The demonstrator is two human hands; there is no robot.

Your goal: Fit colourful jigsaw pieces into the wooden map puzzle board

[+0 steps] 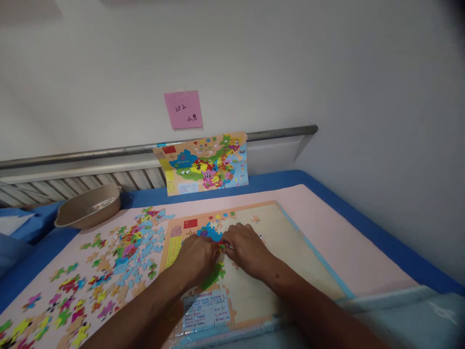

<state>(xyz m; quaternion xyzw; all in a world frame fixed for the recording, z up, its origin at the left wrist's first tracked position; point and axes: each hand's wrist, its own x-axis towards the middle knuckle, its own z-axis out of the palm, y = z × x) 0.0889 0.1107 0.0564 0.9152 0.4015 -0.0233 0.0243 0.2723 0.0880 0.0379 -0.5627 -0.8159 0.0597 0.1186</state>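
Your left hand (198,256) and right hand (249,248), both curled with fingertips pinched nearly closed, meet on a small puzzle piece (222,245) (red and green, mostly hidden) over the partly filled board (283,261); loose pieces (128,248) lie scattered to its left.

Pcs (130,250) L of board (290,261) (basin (90,219) behind pcs)

Held piece (222,245) apparently red, green.

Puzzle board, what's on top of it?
On the puzzle board, joined pieces fill much of the left side, including a red flag and text panel. The left hand and right hand hide whatever's beneath them.
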